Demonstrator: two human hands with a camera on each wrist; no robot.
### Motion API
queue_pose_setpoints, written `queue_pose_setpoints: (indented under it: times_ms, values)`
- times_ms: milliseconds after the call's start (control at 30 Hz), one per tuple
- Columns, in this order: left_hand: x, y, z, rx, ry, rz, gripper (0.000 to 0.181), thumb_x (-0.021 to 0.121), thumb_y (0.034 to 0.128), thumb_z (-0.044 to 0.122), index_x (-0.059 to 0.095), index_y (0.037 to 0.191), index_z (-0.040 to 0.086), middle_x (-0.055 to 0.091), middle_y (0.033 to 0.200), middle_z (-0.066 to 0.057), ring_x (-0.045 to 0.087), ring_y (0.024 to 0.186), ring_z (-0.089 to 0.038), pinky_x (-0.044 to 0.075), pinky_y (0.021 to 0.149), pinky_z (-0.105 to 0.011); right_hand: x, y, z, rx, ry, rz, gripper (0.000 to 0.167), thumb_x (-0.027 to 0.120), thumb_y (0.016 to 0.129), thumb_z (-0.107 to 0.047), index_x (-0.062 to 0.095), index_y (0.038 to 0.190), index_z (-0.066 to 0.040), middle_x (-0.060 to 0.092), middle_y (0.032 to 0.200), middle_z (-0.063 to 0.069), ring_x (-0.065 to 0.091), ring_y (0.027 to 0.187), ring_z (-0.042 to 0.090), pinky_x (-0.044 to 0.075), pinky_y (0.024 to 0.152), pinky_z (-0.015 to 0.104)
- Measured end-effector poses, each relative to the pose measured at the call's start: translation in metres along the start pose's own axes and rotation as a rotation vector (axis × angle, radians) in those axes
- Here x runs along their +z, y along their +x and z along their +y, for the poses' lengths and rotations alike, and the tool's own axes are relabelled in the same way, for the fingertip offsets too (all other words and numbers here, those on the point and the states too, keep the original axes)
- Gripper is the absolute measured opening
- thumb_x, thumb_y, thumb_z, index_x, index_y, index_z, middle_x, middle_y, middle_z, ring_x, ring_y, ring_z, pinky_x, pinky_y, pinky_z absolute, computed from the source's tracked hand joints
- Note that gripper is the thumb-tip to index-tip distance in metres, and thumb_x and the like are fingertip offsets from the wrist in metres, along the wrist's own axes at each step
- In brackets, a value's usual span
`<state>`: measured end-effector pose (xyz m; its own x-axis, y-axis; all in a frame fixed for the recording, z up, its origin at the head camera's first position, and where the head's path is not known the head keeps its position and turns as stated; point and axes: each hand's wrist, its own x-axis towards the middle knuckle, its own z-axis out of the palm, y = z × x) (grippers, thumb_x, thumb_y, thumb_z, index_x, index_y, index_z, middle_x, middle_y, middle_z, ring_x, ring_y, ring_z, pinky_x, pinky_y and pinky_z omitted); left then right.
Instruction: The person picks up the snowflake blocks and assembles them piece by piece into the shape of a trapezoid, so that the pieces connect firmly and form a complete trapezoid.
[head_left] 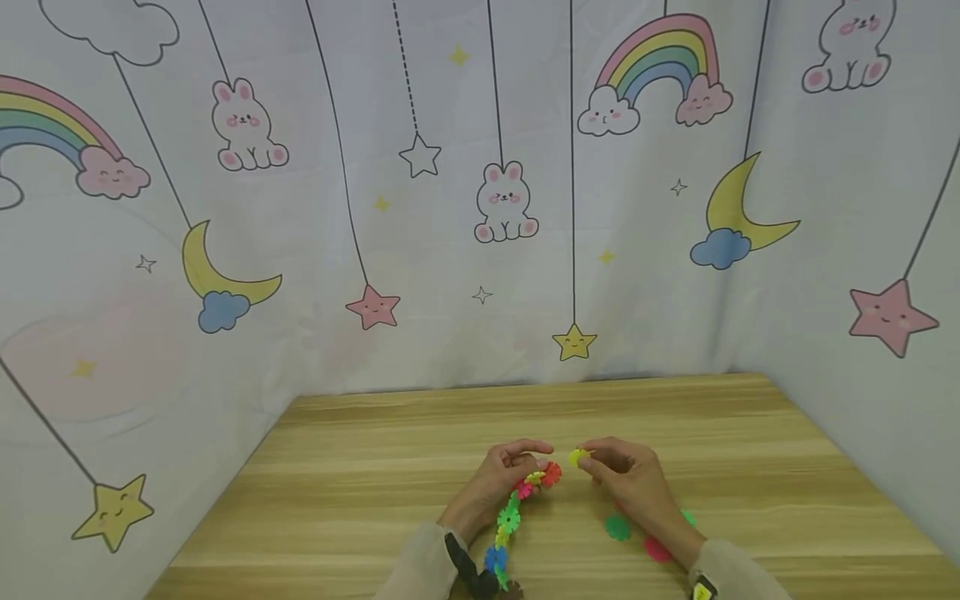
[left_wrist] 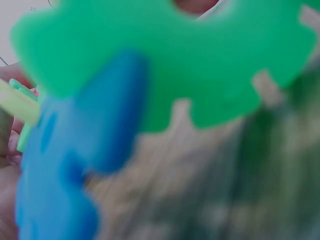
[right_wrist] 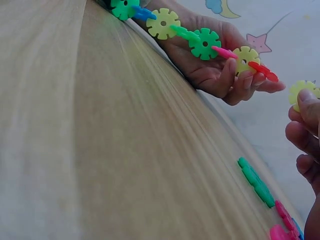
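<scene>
My left hand (head_left: pixel 495 482) grips the end part of a chain of interlocking notched plastic discs (head_left: pixel 508 520). Green, blue, yellow and pink discs make up this chain, which hangs back over the left wrist; a red disc (head_left: pixel 552 474) tips its far end. Between thumb and fingers, my right hand (head_left: pixel 633 483) pinches a single yellow disc (head_left: pixel 576 457), a short gap away from the red one. In the left wrist view, a green disc (left_wrist: pixel 150 95) and a blue disc (left_wrist: pixel 55 160) sit close to the lens, blurred, and cover most of the left hand.
Loose discs lie on the wood-grain table (head_left: pixel 360 475) under and beside the right forearm, among them a green disc (head_left: pixel 618 527) and a pink disc (head_left: pixel 657 548). A printed curtain (head_left: pixel 300 350) stands behind the table and along both sides.
</scene>
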<state>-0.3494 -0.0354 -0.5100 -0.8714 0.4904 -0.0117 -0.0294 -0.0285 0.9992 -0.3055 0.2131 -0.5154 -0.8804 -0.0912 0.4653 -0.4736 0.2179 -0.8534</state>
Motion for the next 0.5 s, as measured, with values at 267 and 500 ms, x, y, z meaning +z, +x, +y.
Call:
queue_pose_setpoints:
  times_ms: [267,500]
  values:
    - [0.0,0.001,-0.001,0.021,-0.019,-0.049,0.04,0.067,0.1045,0.012,0.063,0.139,-0.006,0.069,0.076,0.015,0.061,0.078,-0.003,0.052,0.079,-0.021,0.007,-0.001,-0.003,-0.008,0.04,-0.054,0.015,0.079,0.098,-0.01,0.077,0.112,-0.007,0.083,0.095,0.014,0.076,0.07,0.018,0.061,0.066,0.032]
    - [-0.001,0.002,0.0,0.027,-0.033,-0.085,0.041,0.065,0.1056,0.009,0.06,0.141,-0.01,0.071,0.079,0.014,0.061,0.075,-0.003,0.052,0.072,-0.02,0.012,-0.001,-0.002,-0.024,0.049,-0.081,0.013,0.078,0.098,-0.01,0.076,0.111,-0.011,0.081,0.093,0.019,0.077,0.071,0.021,0.061,0.067,0.032]
